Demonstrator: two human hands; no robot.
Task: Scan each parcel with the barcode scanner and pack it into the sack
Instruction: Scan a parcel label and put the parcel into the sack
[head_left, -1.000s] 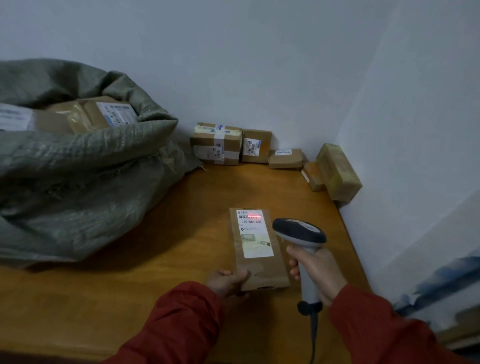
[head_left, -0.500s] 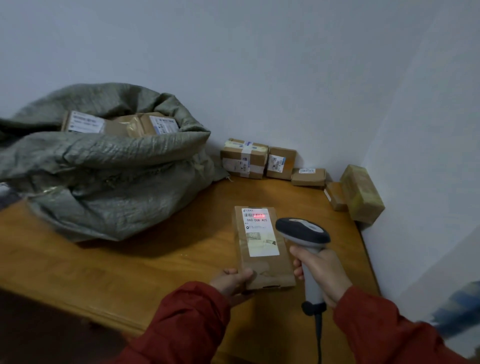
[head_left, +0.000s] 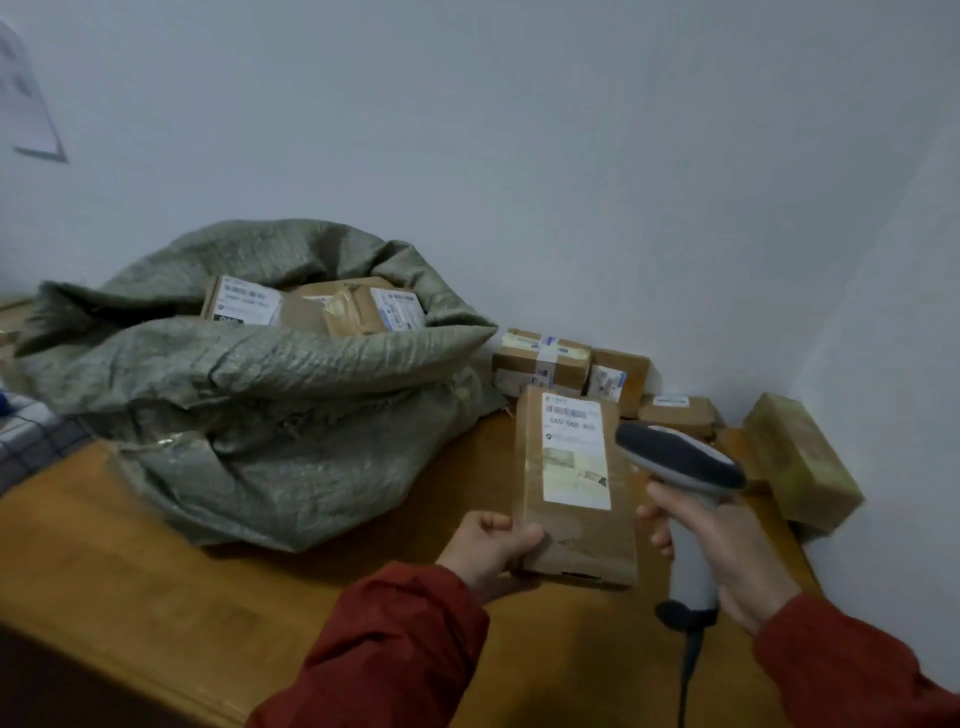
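The red scan line is gone from the label, and the left hand is lifting the flat brown cardboard parcel at centre right towards the grey-green woven sack. The right hand is gripping the grey barcode scanner, so packing looks next.
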